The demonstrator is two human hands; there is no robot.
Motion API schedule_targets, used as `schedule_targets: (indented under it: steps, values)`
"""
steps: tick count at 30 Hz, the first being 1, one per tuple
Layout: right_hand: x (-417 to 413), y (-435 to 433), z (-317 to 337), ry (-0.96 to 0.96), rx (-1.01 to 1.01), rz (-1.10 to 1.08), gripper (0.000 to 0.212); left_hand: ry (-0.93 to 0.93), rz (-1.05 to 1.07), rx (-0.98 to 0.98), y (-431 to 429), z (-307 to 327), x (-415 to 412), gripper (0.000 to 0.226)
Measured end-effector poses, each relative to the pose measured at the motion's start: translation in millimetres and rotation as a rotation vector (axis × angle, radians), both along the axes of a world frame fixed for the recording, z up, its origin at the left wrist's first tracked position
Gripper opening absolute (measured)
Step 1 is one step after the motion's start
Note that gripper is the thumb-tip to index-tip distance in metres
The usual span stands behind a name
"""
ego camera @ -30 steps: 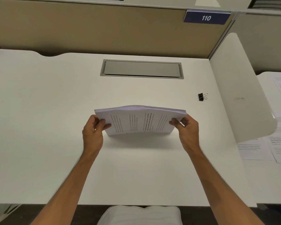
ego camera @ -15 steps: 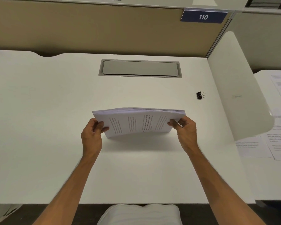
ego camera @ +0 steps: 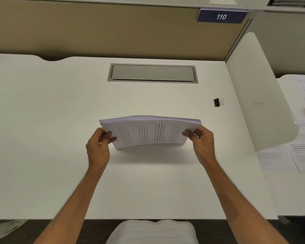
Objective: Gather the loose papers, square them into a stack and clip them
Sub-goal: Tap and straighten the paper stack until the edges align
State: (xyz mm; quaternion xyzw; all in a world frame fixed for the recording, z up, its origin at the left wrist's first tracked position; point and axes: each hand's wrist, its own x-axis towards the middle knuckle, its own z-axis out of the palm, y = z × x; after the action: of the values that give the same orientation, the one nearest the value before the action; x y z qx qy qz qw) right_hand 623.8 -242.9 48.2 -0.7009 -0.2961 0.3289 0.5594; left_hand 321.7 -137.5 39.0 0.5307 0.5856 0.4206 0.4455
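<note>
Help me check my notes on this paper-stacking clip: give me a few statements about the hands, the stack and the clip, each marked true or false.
1. Both hands hold the paper stack by its ends. True: left hand, right hand.
2. The stack lies flat on the desk. False: it stands on its long edge.
3. The binder clip is already on the stack. False: it lies on the desk, apart, to the right.
4. The sign reads 110. True.
5. The cable-tray lid is open. False: it is closed.
</note>
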Motion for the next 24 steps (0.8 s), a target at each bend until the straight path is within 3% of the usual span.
schedule_targets:
  steps: [10, 15, 20, 24]
  values:
    - [-1.9, 0.6, -0.4, -0.018, -0.008, 0.001, 0.028, -0.031, 0.005, 0.026, 0.2, -0.6, -1.8, 0.014]
    - [-1.0, -1.2, -3.4, -0.019, -0.020, 0.001, 0.027, -0.007, 0.020, 0.010, -1.7, 0.8, -2.8, 0.026]
    - [3.4, -4.3, -6.5, -0.045, -0.053, 0.038, 0.025, 0.024, 0.018, -0.018, -0.1, -1.6, -6.0, 0.015]
    - [13.2, -6.5, 5.6, -0.112, -0.050, 0.100, 0.028, 0.092, 0.015, 0.022, 0.6, 9.6, -5.9, 0.020]
